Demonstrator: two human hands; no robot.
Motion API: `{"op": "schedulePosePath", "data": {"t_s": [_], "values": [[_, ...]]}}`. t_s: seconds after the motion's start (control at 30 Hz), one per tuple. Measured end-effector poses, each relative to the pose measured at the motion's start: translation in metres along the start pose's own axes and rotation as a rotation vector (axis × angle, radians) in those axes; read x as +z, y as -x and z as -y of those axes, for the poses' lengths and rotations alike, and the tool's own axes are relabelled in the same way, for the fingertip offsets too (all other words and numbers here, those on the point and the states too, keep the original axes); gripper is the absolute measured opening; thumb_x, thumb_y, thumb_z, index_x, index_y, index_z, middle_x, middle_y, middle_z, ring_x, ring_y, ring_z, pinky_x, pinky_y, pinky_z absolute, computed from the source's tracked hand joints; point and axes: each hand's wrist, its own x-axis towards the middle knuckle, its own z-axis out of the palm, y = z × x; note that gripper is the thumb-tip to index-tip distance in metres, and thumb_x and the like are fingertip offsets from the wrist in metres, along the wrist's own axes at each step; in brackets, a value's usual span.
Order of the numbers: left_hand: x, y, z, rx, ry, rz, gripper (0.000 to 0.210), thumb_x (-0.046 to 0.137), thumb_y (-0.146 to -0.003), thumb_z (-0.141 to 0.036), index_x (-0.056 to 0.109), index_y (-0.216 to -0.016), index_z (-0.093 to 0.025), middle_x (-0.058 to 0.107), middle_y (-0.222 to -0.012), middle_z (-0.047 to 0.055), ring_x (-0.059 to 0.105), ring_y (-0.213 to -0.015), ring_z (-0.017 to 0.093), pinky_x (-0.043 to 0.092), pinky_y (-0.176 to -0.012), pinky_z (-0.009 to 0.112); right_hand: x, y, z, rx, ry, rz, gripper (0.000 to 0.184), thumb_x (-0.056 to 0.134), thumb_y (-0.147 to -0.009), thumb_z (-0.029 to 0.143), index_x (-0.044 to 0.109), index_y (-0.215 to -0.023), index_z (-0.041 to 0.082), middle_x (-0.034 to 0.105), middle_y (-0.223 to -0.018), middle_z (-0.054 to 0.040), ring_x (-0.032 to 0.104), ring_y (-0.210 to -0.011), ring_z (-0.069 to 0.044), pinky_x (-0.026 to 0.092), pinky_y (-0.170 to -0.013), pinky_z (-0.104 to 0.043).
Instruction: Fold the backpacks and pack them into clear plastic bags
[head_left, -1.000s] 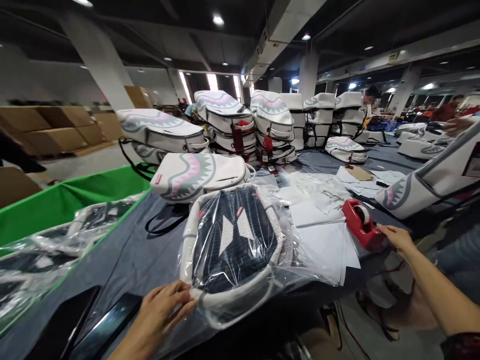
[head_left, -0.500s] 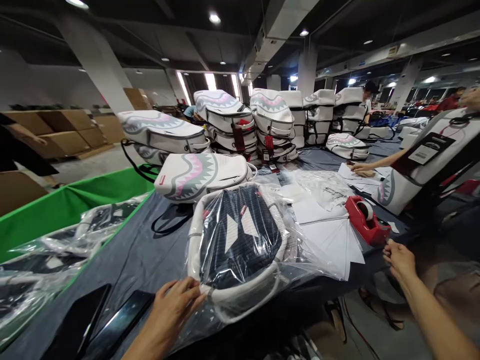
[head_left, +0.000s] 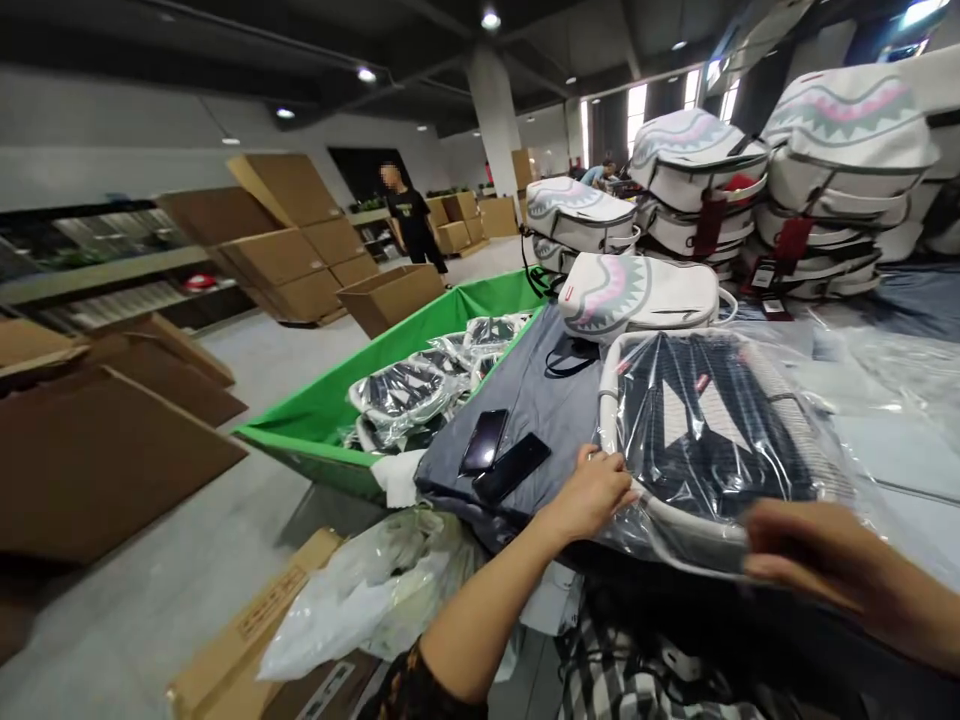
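A white and dark backpack (head_left: 675,450) lies back panel up in a clear plastic bag (head_left: 832,440) at the table's front edge. My left hand (head_left: 592,492) is closed on the plastic at its near left corner. Over the near right side of the backpack is my right hand (head_left: 817,560), blurred by motion. Its fingers look curled and pinched together; whatever is between them is too smeared to see. Just behind lies a white backpack (head_left: 637,292) with a pink and grey shark-mouth print, its black strap hanging toward me.
Two dark phones (head_left: 486,440) lie left of my left hand. Beyond the table edge stands a green-lined bin (head_left: 300,420) of bagged backpacks. Stacked backpacks (head_left: 847,150) rise behind. Cardboard boxes (head_left: 300,250) and a person (head_left: 411,220) are farther left; a plastic sack (head_left: 375,580) lies below.
The view has swung left. My right hand has moved from beside the red tape dispenser to the bagged backpack. My left hand stays at its near left corner; the dispenser is out of view.
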Motion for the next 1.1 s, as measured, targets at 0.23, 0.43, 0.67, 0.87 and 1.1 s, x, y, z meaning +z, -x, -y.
{"op": "schedulePosePath", "data": {"t_s": [0.23, 0.43, 0.67, 0.87, 1.1], "values": [[-0.002, 0.000, -0.001, 0.017, 0.045, 0.011, 0.029, 0.051, -0.104, -0.032, 0.070, -0.088, -0.018, 0.064, -0.099, 0.005, 0.058, -0.098, 0.020, 0.031, -0.105, 0.044, 0.047, -0.134, 0.014, -0.014, 0.658, 0.456, 0.023, 0.079, -0.078, 0.034, 0.061, -0.089, 0.025, 0.063, -0.067, 0.0024, 0.058, -0.063, -0.017, 0.025, -0.056, -0.026], [-0.003, -0.003, -0.001, 0.000, 0.057, 0.044, 0.027, 0.056, -0.102, -0.033, 0.070, -0.086, -0.016, 0.065, -0.100, 0.005, 0.058, -0.098, 0.021, 0.033, -0.105, 0.047, 0.016, -0.122, -0.005, 0.126, 0.460, 0.254, 0.023, 0.068, -0.084, 0.037, 0.049, -0.082, 0.025, 0.062, -0.071, 0.0031, 0.056, -0.063, -0.015, 0.034, -0.058, -0.025], [0.008, -0.002, 0.000, -0.017, 0.048, 0.018, 0.031, 0.048, -0.104, -0.031, 0.069, -0.087, -0.017, 0.064, -0.099, 0.004, 0.059, -0.098, 0.019, 0.033, -0.110, 0.046, 0.083, -0.088, 0.017, 0.088, 0.656, 0.345, 0.031, 0.075, -0.080, 0.036, 0.063, -0.103, 0.019, 0.075, -0.101, -0.0126, 0.071, -0.091, -0.031, 0.045, -0.069, -0.033], [-0.012, -0.008, 0.010, -0.039, 0.119, 0.122, 0.024, 0.059, -0.096, -0.032, 0.070, -0.078, -0.019, 0.069, -0.092, 0.003, 0.066, -0.094, 0.020, 0.033, -0.113, 0.051, 0.083, -0.113, 0.023, 0.161, 0.615, 0.387, 0.049, 0.090, -0.065, 0.052, 0.071, -0.097, 0.020, 0.078, -0.095, -0.0093, 0.074, -0.092, -0.032, 0.046, -0.066, -0.030], [0.011, -0.029, 0.042, 0.164, -0.132, -0.213, 0.075, 0.070, -0.072, -0.075, 0.067, -0.134, -0.033, 0.061, -0.146, 0.011, 0.056, -0.133, 0.038, 0.035, -0.116, 0.056, 0.043, -0.006, 0.005, 0.068, 0.237, -0.318, 0.022, 0.068, -0.092, 0.044, 0.067, -0.091, 0.022, 0.070, -0.075, 0.0013, 0.066, -0.067, -0.015, 0.045, -0.059, -0.026]]}}
